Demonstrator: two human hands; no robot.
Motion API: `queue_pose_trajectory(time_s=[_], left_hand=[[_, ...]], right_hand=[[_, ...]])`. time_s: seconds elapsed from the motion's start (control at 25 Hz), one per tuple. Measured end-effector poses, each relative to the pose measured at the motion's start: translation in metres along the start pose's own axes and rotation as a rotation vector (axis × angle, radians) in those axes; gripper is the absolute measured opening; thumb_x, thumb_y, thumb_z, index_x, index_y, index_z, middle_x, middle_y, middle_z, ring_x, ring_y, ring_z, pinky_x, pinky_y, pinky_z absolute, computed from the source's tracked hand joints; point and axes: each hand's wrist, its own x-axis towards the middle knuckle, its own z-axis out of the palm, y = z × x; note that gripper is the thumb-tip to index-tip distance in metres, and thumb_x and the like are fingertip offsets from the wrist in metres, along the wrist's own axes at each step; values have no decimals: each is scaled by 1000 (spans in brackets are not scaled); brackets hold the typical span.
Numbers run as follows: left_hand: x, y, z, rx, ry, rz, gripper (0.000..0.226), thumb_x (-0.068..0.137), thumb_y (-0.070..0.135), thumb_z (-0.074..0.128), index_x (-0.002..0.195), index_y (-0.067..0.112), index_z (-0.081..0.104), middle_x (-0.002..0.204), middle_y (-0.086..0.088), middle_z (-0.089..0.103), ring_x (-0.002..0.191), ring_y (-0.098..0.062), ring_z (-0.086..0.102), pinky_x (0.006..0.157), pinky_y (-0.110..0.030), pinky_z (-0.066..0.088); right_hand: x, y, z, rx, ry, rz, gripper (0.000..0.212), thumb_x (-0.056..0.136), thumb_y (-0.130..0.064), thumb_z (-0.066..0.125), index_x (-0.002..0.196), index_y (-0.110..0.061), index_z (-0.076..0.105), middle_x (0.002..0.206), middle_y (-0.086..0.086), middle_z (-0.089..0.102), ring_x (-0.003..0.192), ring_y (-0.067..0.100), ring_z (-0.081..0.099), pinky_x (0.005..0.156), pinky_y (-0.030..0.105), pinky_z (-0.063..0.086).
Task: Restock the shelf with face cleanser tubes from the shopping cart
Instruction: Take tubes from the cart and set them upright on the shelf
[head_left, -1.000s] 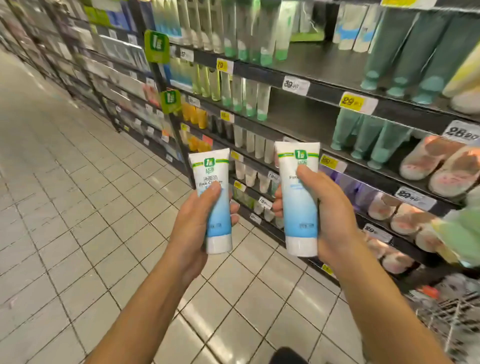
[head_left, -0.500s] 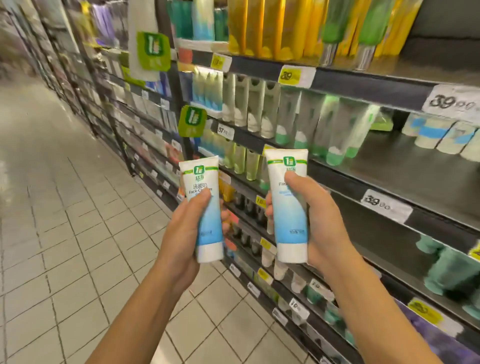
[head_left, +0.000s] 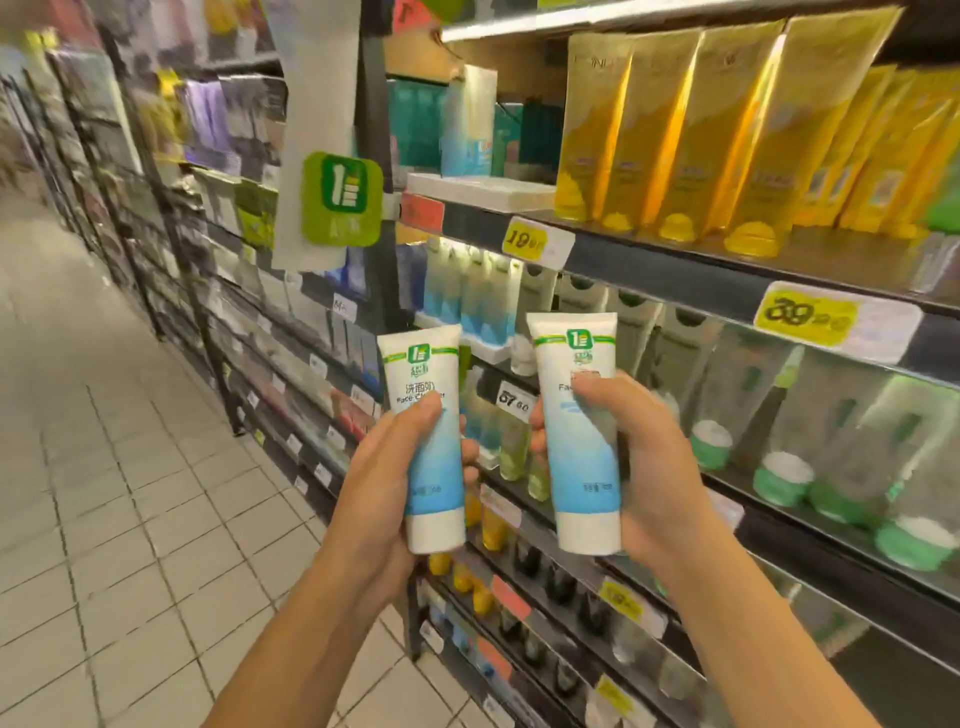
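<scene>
Two white-and-blue face cleanser tubes stand cap-down in my hands in front of the shelf. My left hand (head_left: 382, 483) grips the left tube (head_left: 434, 457) with the thumb across its front. My right hand (head_left: 647, 462) grips the right tube (head_left: 584, 457) the same way. Behind them, a row of matching blue-and-white tubes (head_left: 470, 299) stands on a white tray on the shelf (head_left: 675, 275), under a yellow price tag. The shopping cart is out of view.
Gold tubes (head_left: 691, 135) fill the shelf above. Grey tubes with green caps (head_left: 779, 415) stand at the right. A green hanging sign (head_left: 343, 200) sticks out from the upright. Lower shelves hold small bottles. Tiled aisle floor (head_left: 104, 467) stretches to the left.
The view has risen from the lower shelves to the upper ones, and the cart has dropped out of sight. Both hands have kept their tubes and lifted them higher along the shelf.
</scene>
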Motion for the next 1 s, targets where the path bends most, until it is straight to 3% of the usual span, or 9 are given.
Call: queue_pose_trajectory(time_s=[0.2,0.32,0.48,0.68,0.84,1.0], left_hand=[[111,65,-33,46,-203,16,41,65,40,66,95,12,64,63,-4,66,52,-13,63,48,-25,54],[165,101,-43,76,-327,30,44,68,41,64,100,11,63,65,-6,66,54,-14,63,50,-25,54],[215,131,-39,12,-436,57,43,71,38,63,101,8,62,71,-9,64,56,-15,62,50,-24,53],[253,141,-31,-119,-472,18,37,69,34,66,98,11,62,73,-7,62,59,-11,64,54,-23,56],[271,143,-24,-142,-509,7,36,73,34,63,99,9,64,68,-5,67,55,-11,62,52,-22,54],[287,146,-18,-174,-518,16,47,77,34,61,115,6,61,67,-5,65,54,-10,62,50,-21,53]], right_hand=[[90,-10,67,-121,61,-295,27,84,-32,63,109,-20,61,92,1,73,81,12,69,64,21,54],[135,-37,103,-258,144,-492,33,78,-32,60,111,-24,59,108,1,71,101,15,67,79,24,55],[187,-71,132,-273,277,-695,25,78,-31,60,102,-25,58,102,-7,70,102,11,65,89,29,54],[237,-88,139,-575,360,-730,14,90,-21,59,102,-29,55,98,-19,65,87,-12,62,73,8,48],[257,-89,131,-808,465,-834,36,80,-5,70,93,-35,57,87,-28,61,82,-15,61,68,3,46],[275,-76,111,-1006,514,-787,41,76,2,72,110,-18,62,100,-12,63,90,-4,59,72,2,46]])
